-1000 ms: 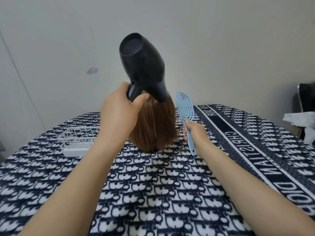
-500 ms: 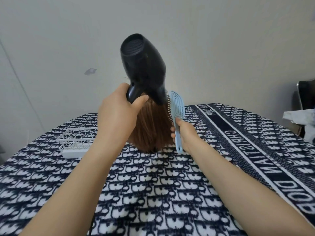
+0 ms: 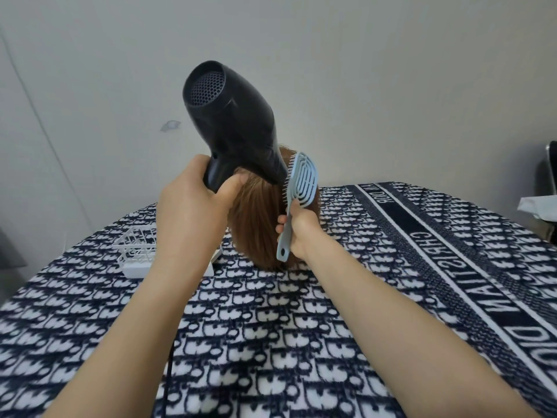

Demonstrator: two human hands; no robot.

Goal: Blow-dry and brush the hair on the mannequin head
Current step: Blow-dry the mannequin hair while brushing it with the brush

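The mannequin head's straight brown hair (image 3: pixel 257 227) stands on the patterned table, its back toward me. My left hand (image 3: pixel 193 206) grips the handle of a black hair dryer (image 3: pixel 232 125), whose nozzle points down and right at the crown. My right hand (image 3: pixel 300 229) holds the handle of a light blue vented brush (image 3: pixel 303 182), upright, with its bristles against the upper right side of the hair, just beside the dryer's nozzle. The mannequin's face is hidden.
A white wire basket (image 3: pixel 135 251) sits on the table left of the hair, partly behind my left arm. The dark-and-white patterned cloth (image 3: pixel 271 342) covers the table. A dark cord (image 3: pixel 168 366) runs beneath my left forearm. A chair with white cloth (image 3: pixel 542 203) stands far right.
My right hand has brought the brush left and up from beside the hair until its bristles meet the upper right of the hair. The dryer stays aimed at the crown.
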